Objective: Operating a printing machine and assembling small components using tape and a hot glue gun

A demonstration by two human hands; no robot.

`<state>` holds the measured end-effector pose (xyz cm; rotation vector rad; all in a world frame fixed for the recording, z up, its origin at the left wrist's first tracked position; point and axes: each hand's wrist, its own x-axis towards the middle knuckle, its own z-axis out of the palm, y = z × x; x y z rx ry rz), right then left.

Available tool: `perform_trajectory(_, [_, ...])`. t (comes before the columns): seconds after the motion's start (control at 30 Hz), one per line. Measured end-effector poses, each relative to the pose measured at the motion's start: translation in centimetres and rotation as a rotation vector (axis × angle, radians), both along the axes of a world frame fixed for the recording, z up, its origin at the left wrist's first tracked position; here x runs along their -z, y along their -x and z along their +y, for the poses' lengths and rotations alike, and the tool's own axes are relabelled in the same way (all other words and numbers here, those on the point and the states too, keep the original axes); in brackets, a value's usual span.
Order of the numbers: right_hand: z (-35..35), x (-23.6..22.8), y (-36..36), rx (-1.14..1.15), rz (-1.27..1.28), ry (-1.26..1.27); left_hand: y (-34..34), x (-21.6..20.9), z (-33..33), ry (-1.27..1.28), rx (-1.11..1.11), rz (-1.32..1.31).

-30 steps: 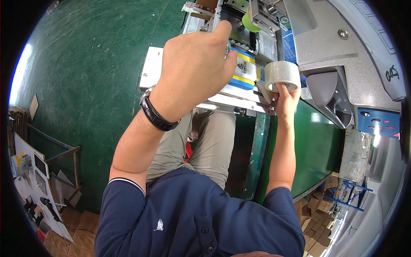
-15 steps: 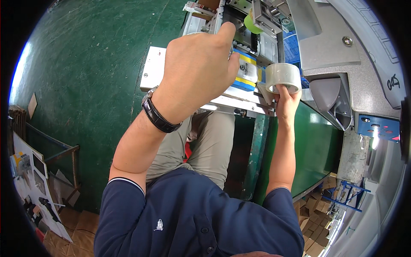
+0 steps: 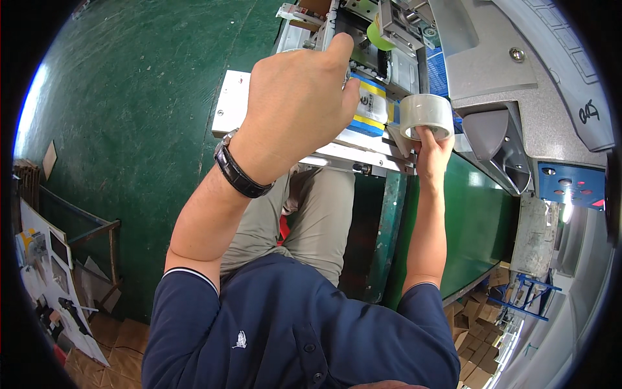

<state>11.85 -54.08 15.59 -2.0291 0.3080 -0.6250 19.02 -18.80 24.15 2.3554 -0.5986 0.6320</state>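
My left hand [image 3: 295, 107], wearing a wristwatch [image 3: 241, 170] with a dark strap, is raised over the machine's near end. Its back faces up and the fingers curl out of sight, with index finger and thumb partly showing; what they close on is hidden. In my right hand [image 3: 433, 152] is a wide roll of clear packing tape [image 3: 426, 111], gripped at its near edge with fingertips in the core. Between the hands, a white block with blue and yellow edges [image 3: 370, 107] lies on the machine's white metal frame [image 3: 229, 104].
A lime-green roller [image 3: 380, 35] sits in the machine ahead. Grey machine housing [image 3: 495, 65] with a blue panel [image 3: 570, 185] rises on the right, above a green surface [image 3: 479, 220]. A blue plastic basket [image 3: 435, 70] stands behind the tape. Cardboard boxes [image 3: 476, 337] lie at lower right.
Both hands have barely moved and keep their poses. The machine and the tape roll appear slightly further left in the picture.
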Motion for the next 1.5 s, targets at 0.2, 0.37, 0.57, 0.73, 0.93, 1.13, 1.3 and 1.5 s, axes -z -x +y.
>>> perform_trajectory(0.2, [0.2,-0.3,-0.2,-0.091,-0.055,0.021,0.1,0.1,-0.1,0.011,0.003,-0.007])
perform_trajectory(0.37, [0.4,-0.6,0.1,-0.134,-0.055,-0.133,0.3,-0.1,-0.1,0.006,0.002,-0.008])
perform_trajectory(0.57, [1.1,-1.1,0.3,-0.099,-0.014,-0.210,0.3,-0.2,0.0,0.003,0.003,-0.004])
perform_trajectory(0.73, [0.6,-0.9,0.2,-0.095,-0.011,-0.114,0.3,-0.1,-0.1,-0.001,0.007,-0.001])
perform_trajectory(0.93, [0.2,-0.3,-0.3,-0.103,-0.107,-0.067,0.2,-0.2,-0.2,-0.002,0.010,-0.010])
perform_trajectory(1.13, [3.1,-2.7,0.5,-0.005,-0.011,-0.274,0.6,-0.4,0.1,-0.045,-0.012,-0.022])
perform_trajectory(1.3, [3.6,-3.8,4.6,-0.037,-0.199,-0.473,3.6,-2.0,2.5,0.161,0.103,-0.078])
perform_trajectory(1.5, [10.2,-3.7,11.2,-0.505,-0.001,0.267,10.4,5.0,11.0,0.208,0.159,0.456])
